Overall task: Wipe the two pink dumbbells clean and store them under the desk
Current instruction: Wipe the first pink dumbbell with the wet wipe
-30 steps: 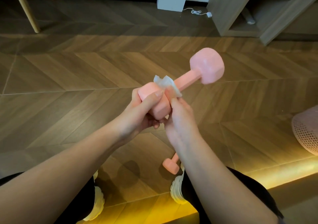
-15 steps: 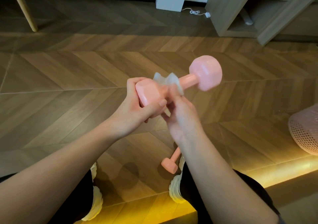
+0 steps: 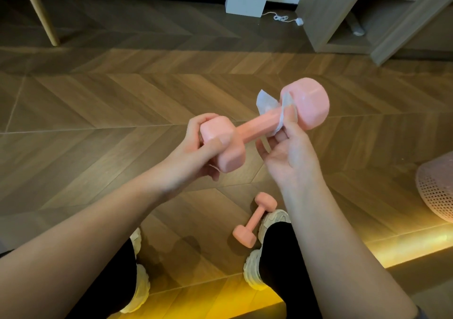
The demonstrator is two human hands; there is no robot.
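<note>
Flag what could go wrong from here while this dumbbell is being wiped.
1. The left hand grips the held dumbbell by one end only, while the right hand merely pinches the wipe at the handle; a slip could drop it onto the floor.
2. The second dumbbell lies beside the right shoe; a step could kick it or cause a stumble.

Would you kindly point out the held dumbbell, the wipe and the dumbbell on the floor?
held dumbbell [image 3: 257,127], head view, middle of its handle.
wipe [image 3: 264,101], head view, its upper flap.
floor dumbbell [image 3: 256,217], head view, middle of its handle.
</note>
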